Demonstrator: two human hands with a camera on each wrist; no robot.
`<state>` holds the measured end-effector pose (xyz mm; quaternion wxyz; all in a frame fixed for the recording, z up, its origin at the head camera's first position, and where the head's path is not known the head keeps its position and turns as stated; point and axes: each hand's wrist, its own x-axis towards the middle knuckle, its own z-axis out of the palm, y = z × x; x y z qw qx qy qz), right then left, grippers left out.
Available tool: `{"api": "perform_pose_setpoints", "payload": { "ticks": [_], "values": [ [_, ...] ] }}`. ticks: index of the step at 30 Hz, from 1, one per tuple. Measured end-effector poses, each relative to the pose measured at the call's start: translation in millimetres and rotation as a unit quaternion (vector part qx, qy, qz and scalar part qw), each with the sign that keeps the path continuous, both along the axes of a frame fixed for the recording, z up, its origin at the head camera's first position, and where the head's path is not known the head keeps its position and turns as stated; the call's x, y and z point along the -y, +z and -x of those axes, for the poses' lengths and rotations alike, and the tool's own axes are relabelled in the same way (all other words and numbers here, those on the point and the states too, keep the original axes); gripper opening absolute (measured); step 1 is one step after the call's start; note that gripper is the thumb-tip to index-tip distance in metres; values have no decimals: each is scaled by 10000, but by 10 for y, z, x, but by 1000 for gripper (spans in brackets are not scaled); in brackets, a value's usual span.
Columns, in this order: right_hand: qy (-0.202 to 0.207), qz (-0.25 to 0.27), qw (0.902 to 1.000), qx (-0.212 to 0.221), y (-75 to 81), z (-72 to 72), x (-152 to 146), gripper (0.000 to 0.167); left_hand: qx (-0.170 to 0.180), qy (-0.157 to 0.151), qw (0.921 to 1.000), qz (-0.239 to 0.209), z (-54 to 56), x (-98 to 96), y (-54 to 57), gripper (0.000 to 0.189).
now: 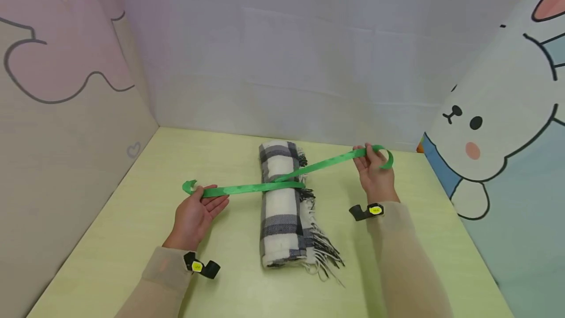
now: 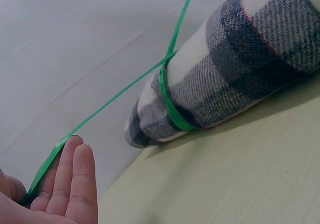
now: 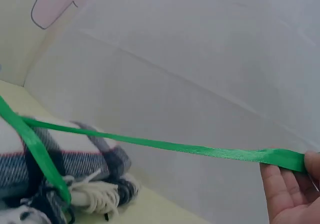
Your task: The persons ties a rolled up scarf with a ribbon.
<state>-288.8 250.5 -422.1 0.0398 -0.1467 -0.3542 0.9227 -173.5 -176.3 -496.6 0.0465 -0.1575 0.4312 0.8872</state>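
A rolled plaid scarf (image 1: 282, 210) in white, grey and black lies lengthwise on the table, its fringe (image 1: 324, 249) spilling out to the right. Around its middle runs a green ribbon (image 1: 247, 189), whose two ends cross on top of the roll. My left hand (image 1: 192, 217) pinches one end under the thumb, left of the scarf, and the ribbon is drawn taut. To the right and farther back, my right hand (image 1: 375, 173) pinches the other end between thumb and fingers, with a short tail looping past it. The right wrist view shows the ribbon (image 3: 200, 151) stretched across the fingers.
The pale yellow table (image 1: 238, 288) meets a white backdrop (image 1: 291, 63) behind the scarf. Cartoon-printed side panels stand at the left (image 1: 66, 136) and the right (image 1: 521, 161). A black strap with a yellow tag (image 1: 197, 266) sits on each wrist.
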Motion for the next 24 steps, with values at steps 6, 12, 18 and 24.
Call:
{"api": "perform_pose_setpoints", "payload": {
  "ticks": [6, 12, 18, 24],
  "values": [
    [88, 178, 9941, 1064, -418, -45, -134, 39, 230, 219, 9995, 26, 53, -9, -35, 51],
    [231, -97, 9920, 1234, -575, -101, -164, 44, 535, 528, 9971, 152, 115, 6, -60, 49],
    [111, 170, 9944, 1041, -503, -126, -225, 28, 449, 644, 9969, -35, 168, 94, 22, 43],
    [-8, -142, 9979, 626, -414, -174, -253, 28, 3, 505, 9987, -106, 176, 205, 121, 45]
  ]
}}
